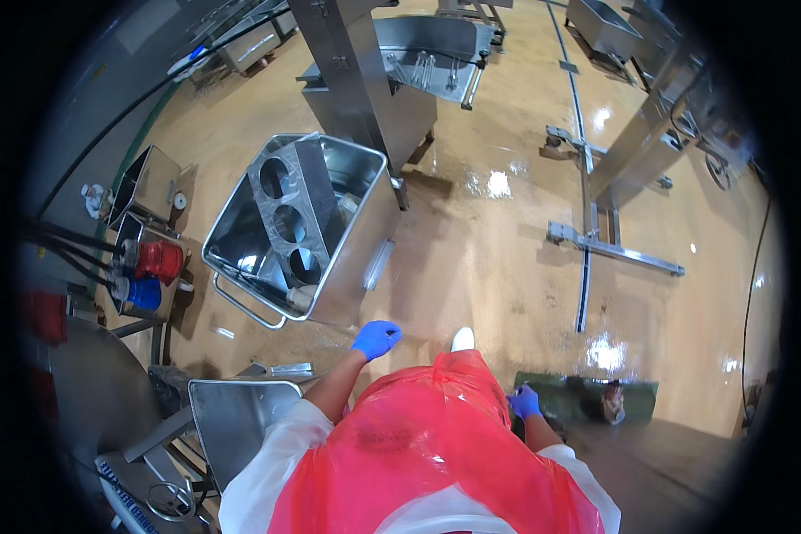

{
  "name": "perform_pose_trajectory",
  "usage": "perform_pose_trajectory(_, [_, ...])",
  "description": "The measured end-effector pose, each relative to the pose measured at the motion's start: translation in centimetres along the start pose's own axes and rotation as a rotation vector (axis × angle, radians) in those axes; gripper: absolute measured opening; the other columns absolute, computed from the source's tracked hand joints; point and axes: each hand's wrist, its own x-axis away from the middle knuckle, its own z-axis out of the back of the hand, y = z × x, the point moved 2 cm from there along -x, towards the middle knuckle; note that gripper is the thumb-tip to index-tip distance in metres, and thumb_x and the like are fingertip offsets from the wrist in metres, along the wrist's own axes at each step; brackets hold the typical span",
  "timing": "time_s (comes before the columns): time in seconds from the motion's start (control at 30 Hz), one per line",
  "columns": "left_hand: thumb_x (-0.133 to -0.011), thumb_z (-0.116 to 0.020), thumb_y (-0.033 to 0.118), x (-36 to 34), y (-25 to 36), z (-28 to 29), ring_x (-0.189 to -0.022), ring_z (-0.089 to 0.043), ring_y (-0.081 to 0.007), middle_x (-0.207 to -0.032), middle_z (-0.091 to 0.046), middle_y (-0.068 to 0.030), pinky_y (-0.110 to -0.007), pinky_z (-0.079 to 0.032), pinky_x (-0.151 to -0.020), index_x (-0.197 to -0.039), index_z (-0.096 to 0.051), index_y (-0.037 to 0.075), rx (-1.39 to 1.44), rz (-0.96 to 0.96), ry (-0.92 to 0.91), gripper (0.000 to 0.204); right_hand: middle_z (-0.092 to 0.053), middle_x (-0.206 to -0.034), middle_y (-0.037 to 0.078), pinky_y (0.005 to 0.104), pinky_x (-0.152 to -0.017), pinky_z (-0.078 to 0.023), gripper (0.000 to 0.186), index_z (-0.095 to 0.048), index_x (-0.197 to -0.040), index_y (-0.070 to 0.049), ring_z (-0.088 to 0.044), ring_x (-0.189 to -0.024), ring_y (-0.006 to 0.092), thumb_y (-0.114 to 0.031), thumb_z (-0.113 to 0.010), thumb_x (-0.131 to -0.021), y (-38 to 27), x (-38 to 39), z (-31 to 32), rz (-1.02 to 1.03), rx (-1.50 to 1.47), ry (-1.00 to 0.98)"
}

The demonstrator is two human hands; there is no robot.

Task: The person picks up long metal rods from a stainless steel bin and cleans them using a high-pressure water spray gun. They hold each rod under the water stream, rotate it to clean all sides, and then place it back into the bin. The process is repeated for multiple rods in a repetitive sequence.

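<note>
My left hand [376, 340], in a blue glove, hangs in front of me with its fingers curled in and nothing visible in it. It is nearest to a large steel tub [351, 289] but apart from it. Tilted inside the tub lies a metal piece [316, 187] with three round holes. My right hand [524, 401], also blue-gloved, hangs by my right side, its fingers curled and nothing seen in them. Close to it on the floor is a dark green mat [570, 396]. A red plastic apron [400, 418] covers my front, and one white boot [463, 339] shows ahead.
A steel column [351, 80] stands behind the tub, beside a tray with several metal tools [427, 69]. To the right is a wheeled steel stand [618, 249]. Red and blue plugs [156, 261] and small steel bins [151, 182] are at left. The tan floor [498, 267] looks wet.
</note>
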Motion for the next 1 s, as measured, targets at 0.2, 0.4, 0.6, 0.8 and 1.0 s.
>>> perform_pose_trajectory(0.2, [-0.092, -0.067, 0.035, -10.9, 2.3, 8.7, -0.084, -0.069, -0.0205, -0.092, -0.074, -0.0127, -0.036, -0.055, -0.079, -0.102, -0.076, 0.004, 0.18, 0.15, 0.172, 0.033, -0.07, -0.087, 0.02, 0.0431, -0.077, -0.055, 0.03, -0.069, -0.096, -0.003, -0.069, -0.082, 0.0339, -0.027, -0.075, -0.078, -14.9, -20.0, 10.0, 0.337, -0.174, 0.121])
perform_pose_trajectory(0.4, [-0.095, -0.066, 0.038, -29.1, 11.0, 18.8, -0.082, -0.063, -0.0125, -0.089, -0.072, -0.0045, -0.034, -0.053, -0.075, -0.106, -0.074, 0.005, 0.685, 0.038, 0.159, 0.035, -0.069, -0.1, 0.014, 0.0353, -0.078, -0.054, 0.024, -0.067, -0.107, -0.002, -0.068, -0.086, 0.0236, -0.008, -0.071, -0.085, -33.2, -26.7, 18.1, 0.623, -0.374, 0.314])
perform_pose_trajectory(0.6, [-0.088, -0.059, 0.025, -54.0, 15.6, 30.1, -0.095, -0.067, -0.0385, -0.105, -0.071, -0.0171, -0.046, -0.054, -0.086, -0.101, -0.07, 0.009, 0.087, -0.135, 0.626, 0.023, -0.064, -0.102, 0.01, 0.0292, -0.08, -0.055, 0.024, -0.066, -0.111, -0.001, -0.066, -0.092, 0.0181, -0.003, -0.071, -0.087, -44.0, -26.8, 21.0, 0.661, -0.406, 0.328])
perform_pose_trajectory(0.8, [-0.09, -0.062, 0.024, -68.4, 16.1, 37.7, -0.1, -0.071, -0.0366, -0.109, -0.072, -0.0186, -0.047, -0.057, -0.085, -0.106, -0.074, 0.008, -0.099, 0.022, 0.473, 0.026, -0.069, -0.103, 0.013, 0.0374, -0.09, -0.052, 0.025, -0.07, -0.104, -0.004, -0.066, -0.097, 0.0281, 0.0, -0.074, -0.08, -57.5, -29.0, 28.6, 0.793, -0.259, 0.49])
perform_pose_trajectory(1.0, [-0.085, -0.063, 0.021, -70.5, 17.4, 38.5, -0.098, -0.071, -0.0398, -0.103, -0.073, -0.0201, -0.047, -0.058, -0.086, -0.095, -0.077, 0.006, -0.154, 0.013, 0.323, 0.023, -0.069, -0.1, 0.014, 0.04, -0.087, -0.052, 0.022, -0.069, -0.103, -0.005, -0.065, -0.095, 0.0311, -0.006, -0.073, -0.082, -69.6, -38.0, 32.8, 0.882, -0.287, 0.595])
